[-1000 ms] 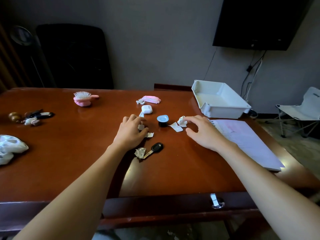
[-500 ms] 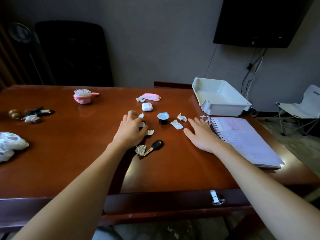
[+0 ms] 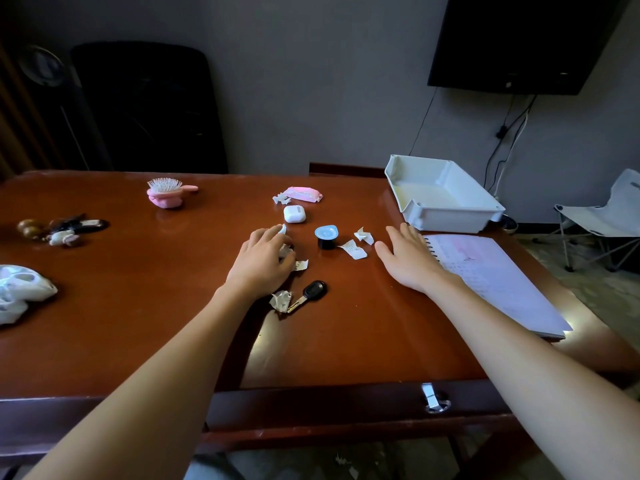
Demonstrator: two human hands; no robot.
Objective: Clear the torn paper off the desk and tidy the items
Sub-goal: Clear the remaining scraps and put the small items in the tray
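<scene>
Rightward is where the right hand [image 3: 408, 258] has shifted. A second ago its fingertips sat on a scrap by the small black cup with a pale blue lid [image 3: 326, 233]. Now it lies flat and released on the glossy red-brown wooden surface [image 3: 138, 289], fingers straight and holding nothing, its outer edge at the spiral of the white spiral-bound notebook [image 3: 491, 275].

The left hand [image 3: 261, 263] has kept its place, fingers curled down over a bunch of the torn white paper scraps [image 3: 285, 251], with one piece showing between thumb and fingers. It is probably gathering them into one fist so they can leave together.

Loose pieces remain:
- Two lie between the cup and the right hand.
- One lies just beside the left thumb.
- A crumpled one touches the blade of the black-headed car key [image 3: 313, 291].
- One lies by the pink plastic packet [image 3: 303, 194].

The white earbud case [image 3: 294, 214] stands just beyond the left fingertips. The white plastic tray [image 3: 446, 202] at the far right looks like the intended home for the small items, which would explain the right hand's drift that way.
</scene>
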